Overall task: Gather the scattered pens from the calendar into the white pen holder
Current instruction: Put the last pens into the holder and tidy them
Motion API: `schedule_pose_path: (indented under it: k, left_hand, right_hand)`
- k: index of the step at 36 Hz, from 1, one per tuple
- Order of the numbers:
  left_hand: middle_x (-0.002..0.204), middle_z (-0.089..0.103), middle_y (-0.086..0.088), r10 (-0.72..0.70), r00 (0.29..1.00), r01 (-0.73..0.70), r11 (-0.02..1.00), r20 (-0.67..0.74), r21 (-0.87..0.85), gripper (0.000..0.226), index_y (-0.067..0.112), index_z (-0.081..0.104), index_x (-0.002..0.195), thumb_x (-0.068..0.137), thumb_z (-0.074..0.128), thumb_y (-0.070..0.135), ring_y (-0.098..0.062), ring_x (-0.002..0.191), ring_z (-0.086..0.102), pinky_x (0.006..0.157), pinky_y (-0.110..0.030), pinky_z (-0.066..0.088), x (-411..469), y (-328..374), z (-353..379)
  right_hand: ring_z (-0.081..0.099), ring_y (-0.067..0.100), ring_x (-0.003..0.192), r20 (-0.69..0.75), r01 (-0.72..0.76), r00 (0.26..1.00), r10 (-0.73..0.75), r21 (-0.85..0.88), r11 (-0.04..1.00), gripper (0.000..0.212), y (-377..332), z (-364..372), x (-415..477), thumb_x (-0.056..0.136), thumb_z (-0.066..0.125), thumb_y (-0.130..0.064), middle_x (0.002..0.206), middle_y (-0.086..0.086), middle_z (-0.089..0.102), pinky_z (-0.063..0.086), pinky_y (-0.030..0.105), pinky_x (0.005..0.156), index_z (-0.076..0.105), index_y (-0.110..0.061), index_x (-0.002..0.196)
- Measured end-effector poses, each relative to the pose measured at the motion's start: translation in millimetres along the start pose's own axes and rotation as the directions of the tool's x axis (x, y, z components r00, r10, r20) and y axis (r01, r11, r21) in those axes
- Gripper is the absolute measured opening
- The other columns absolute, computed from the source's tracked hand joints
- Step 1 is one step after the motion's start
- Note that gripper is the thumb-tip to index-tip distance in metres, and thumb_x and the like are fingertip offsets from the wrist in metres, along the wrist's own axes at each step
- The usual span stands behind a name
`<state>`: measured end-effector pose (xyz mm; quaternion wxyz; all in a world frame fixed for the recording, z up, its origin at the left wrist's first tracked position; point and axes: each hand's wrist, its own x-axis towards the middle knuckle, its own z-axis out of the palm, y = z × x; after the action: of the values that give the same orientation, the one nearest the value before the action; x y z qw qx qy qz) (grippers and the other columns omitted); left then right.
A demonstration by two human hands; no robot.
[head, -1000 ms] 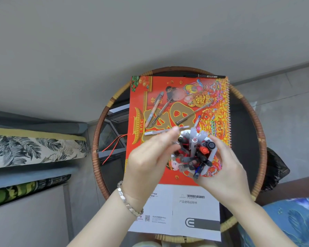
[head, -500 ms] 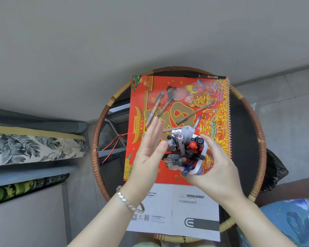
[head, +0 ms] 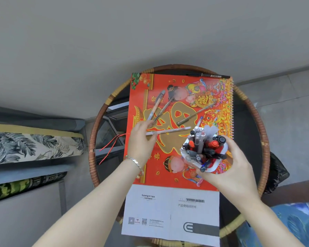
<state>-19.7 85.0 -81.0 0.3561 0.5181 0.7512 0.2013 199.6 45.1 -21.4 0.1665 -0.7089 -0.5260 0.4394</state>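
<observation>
1. Head view: the right hand (head: 234, 168) holds the white holder (head: 214, 166) above the red calendar (head: 178, 111). Its fingers are wrapped tight around the holder.
2. The holder is full of pens (head: 203, 148), with their ends sticking up.
3. The left hand (head: 141, 141) is over the left part of the calendar. Its fingers pinch one end of a pale pen (head: 169, 131), which lies nearly flat across the page.
4. More loose pens lie on the calendar: a clear pen (head: 156, 105) and a dark pen (head: 165, 108) side by side near the left hand, a brown pen (head: 196, 113) to their right, and a blue pen (head: 200, 120) just beside the holder.
5. A black pen (head: 207, 75) lies along the calendar's top edge.
6. The calendar lies on a round surface (head: 253, 107) with a woven rim, and a white booklet (head: 171, 211) sits at its near end.
</observation>
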Motion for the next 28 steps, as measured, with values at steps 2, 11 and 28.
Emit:
schedule_pose_path:
  k: [2,11,28]
  left_hand:
    - [0.121,0.059,-0.003,0.059,0.994,-0.076,0.977,0.089,0.199,0.034,0.015,0.056,0.12,0.086,0.062,0.018,-0.023,0.116,0.051,0.099,-0.037,0.041,11,-8,10]
    - [0.14,0.04,-0.008,0.047,0.993,-0.087,0.917,0.109,0.39,0.064,0.011,0.033,0.138,0.084,0.063,0.03,-0.028,0.123,0.041,0.101,-0.037,0.037,38,-11,27]
    - [0.091,0.044,-0.009,0.111,0.994,-0.109,0.943,0.012,0.313,0.012,0.002,0.052,0.091,0.091,0.052,0.014,-0.031,0.076,0.051,0.064,-0.039,0.042,70,7,-3]
  right_hand:
    - [0.054,0.014,0.116,-0.011,-0.001,1.0,0.001,0.0,1.0,0.094,1,-2,3,0.047,0.089,-0.022,0.127,-0.01,0.057,0.046,0.037,0.094,0.044,-0.037,0.129]
    - [0.055,0.015,0.116,0.006,-0.036,0.999,0.036,-0.008,0.999,0.096,5,-5,9,0.047,0.088,-0.024,0.127,-0.011,0.056,0.047,0.043,0.096,0.042,-0.039,0.129]
    - [0.053,0.014,0.118,0.05,-0.048,0.998,0.048,-0.014,0.999,0.098,4,-3,10,0.045,0.088,-0.026,0.127,-0.012,0.056,0.047,0.041,0.096,0.042,-0.038,0.13]
